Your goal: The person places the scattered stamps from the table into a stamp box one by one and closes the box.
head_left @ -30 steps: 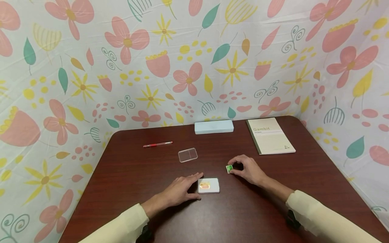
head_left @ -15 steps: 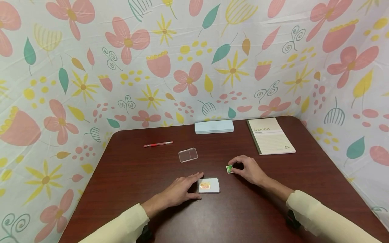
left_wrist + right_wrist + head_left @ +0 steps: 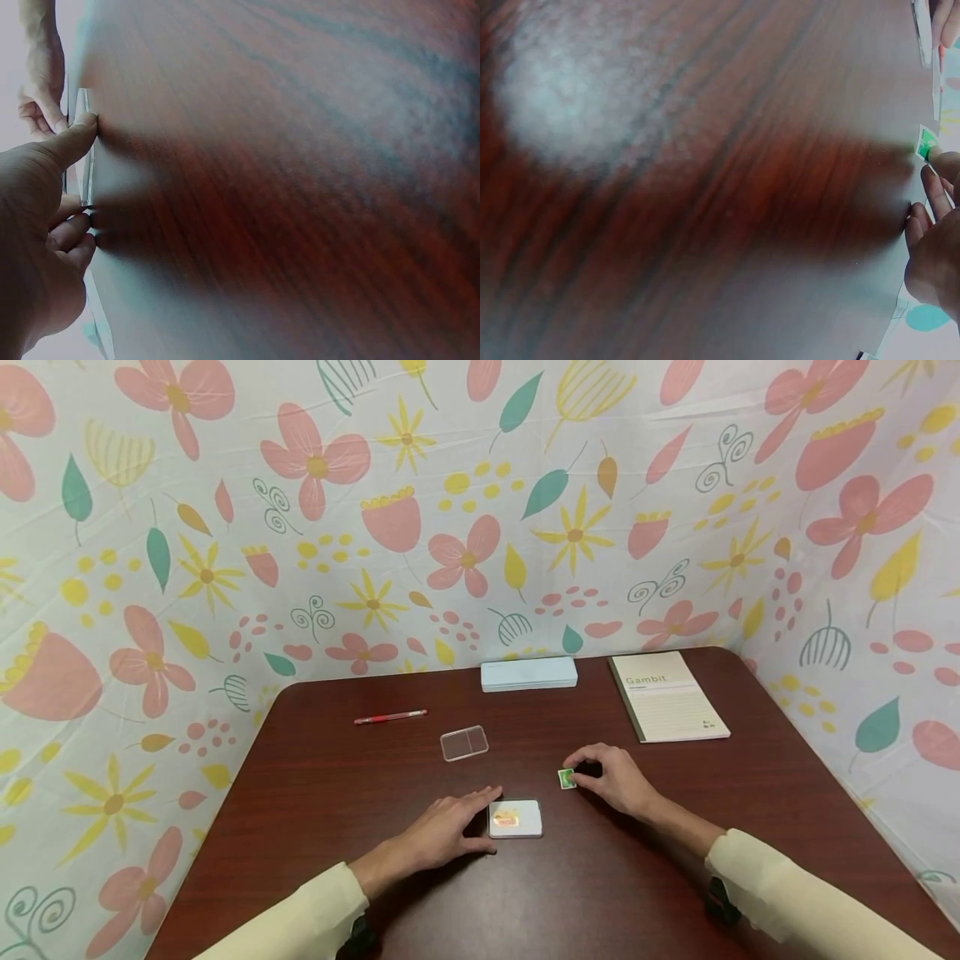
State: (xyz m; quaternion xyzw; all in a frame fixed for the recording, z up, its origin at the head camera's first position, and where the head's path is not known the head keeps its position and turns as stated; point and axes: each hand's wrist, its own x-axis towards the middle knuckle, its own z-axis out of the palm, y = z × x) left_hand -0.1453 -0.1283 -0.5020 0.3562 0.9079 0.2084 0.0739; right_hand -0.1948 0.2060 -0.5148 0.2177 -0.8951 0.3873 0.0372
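In the head view a small green square with a white border [image 3: 566,778], perhaps a stamp or sticker, is pinched between the thumb and index finger of my right hand [image 3: 613,782], low over the table. The right wrist view also shows this green square [image 3: 925,144] at the fingertips. My left hand [image 3: 444,833] lies beside a shallow clear case with a white inside and an orange-gold print [image 3: 516,818]. Its index finger and thumb are spread, fairly straight, at the case's left corners. A clear rectangular lid [image 3: 463,743] lies flat beyond the case.
On the dark wooden table [image 3: 330,785] lie a red pen [image 3: 390,717] at the back left, a light blue pencil case [image 3: 528,674] at the back edge and a notebook [image 3: 669,696] at the back right. A floral cloth [image 3: 480,485] hangs behind the table.
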